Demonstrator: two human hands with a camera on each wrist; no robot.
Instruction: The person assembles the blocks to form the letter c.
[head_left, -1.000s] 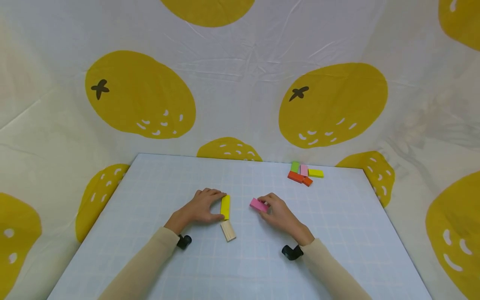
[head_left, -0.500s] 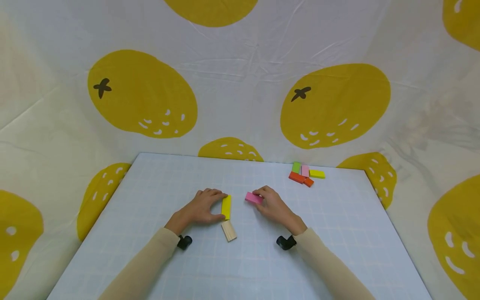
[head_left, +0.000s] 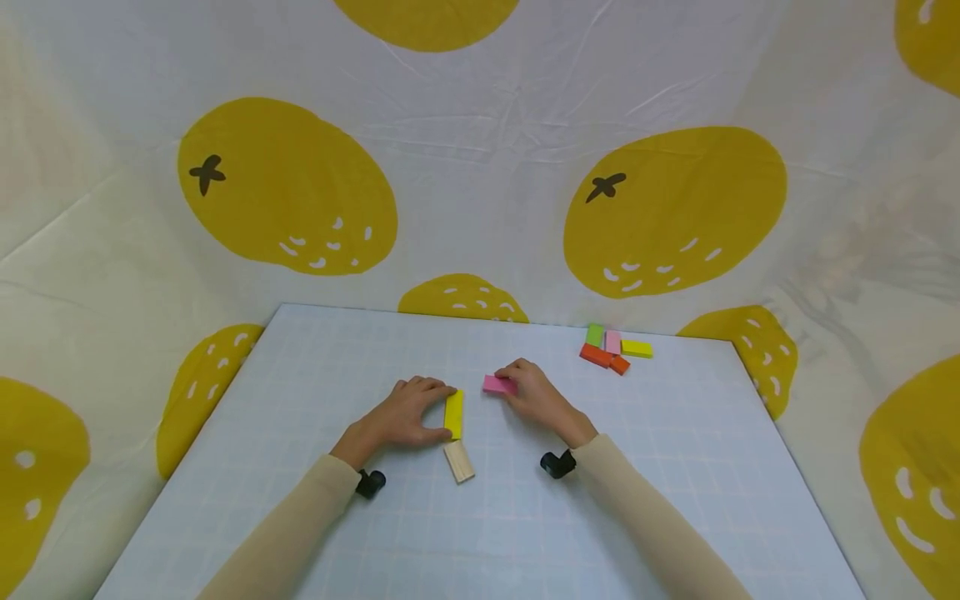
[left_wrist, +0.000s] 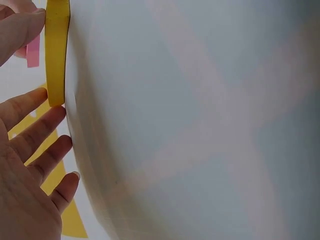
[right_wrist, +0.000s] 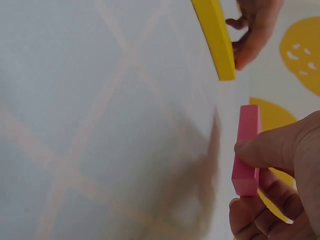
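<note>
My left hand (head_left: 408, 414) spans a yellow block (head_left: 453, 414) lying on the table, thumb at its near end and index finger at its far end. In the left wrist view the other fingers (left_wrist: 47, 157) spread beside the yellow block (left_wrist: 57, 55). To the right, my right hand (head_left: 536, 393) pinches a pink block (head_left: 498, 385) between thumb and fingers. The right wrist view has this pink block (right_wrist: 247, 145) held off the table, its shadow below. A plain wooden block (head_left: 459, 462) lies right by the yellow block's near end.
At the back right lie a green block (head_left: 594, 335), a light pink block (head_left: 612, 342), another yellow block (head_left: 637, 349) and two orange-red blocks (head_left: 596, 356). The table (head_left: 360, 533) has a pale checked cover. A fruit-printed cloth (head_left: 480, 192) hangs behind it.
My right hand has carried the pink block leftward and away from me, toward the far end of the yellow block. The left hand and yellow block have stayed put.
</note>
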